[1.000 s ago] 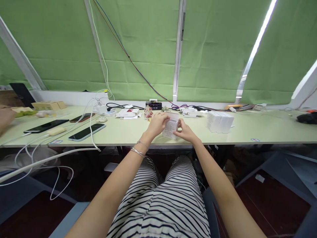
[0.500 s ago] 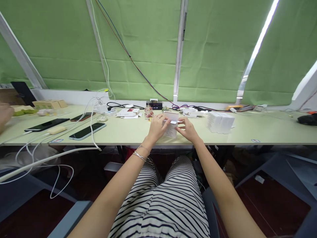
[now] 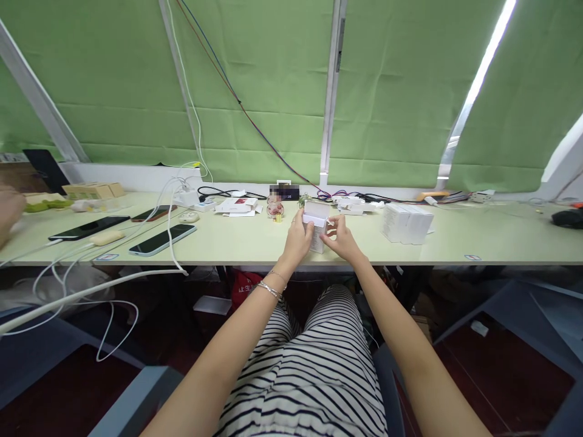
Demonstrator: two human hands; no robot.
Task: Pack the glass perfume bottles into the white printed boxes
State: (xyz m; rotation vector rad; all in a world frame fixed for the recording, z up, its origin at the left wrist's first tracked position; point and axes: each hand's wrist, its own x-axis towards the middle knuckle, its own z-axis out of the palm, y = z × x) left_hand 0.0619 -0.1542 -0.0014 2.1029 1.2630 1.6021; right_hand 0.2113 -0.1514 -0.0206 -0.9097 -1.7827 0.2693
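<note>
A small white carton (image 3: pixel 317 241) with fine print stands upright near the front edge of the table, its top flap raised. My left hand (image 3: pixel 298 238) grips the carton's left side, thumb on the front by the opening. On the other side, my right hand (image 3: pixel 342 237) has its fingers bent at the carton's right edge, by a side flap. Whether those fingers pinch the flap or only touch it is hard to make out. What lies inside the carton is hidden.
Several white cartons (image 3: pixel 405 223) stand in a block to the right. Flattened white boxes (image 3: pixel 237 206) lie behind on the left. Phones (image 3: pixel 163 240) and white cables (image 3: pixel 170 243) lie further left. At the left edge is another person's hand (image 3: pixel 10 209). A small digital clock (image 3: pixel 288 193) stands at the back.
My left hand has shifted slightly right and lower along the carton's left side. The carton's opening and raised flap face me more plainly. My right hand stays at the right edge.
</note>
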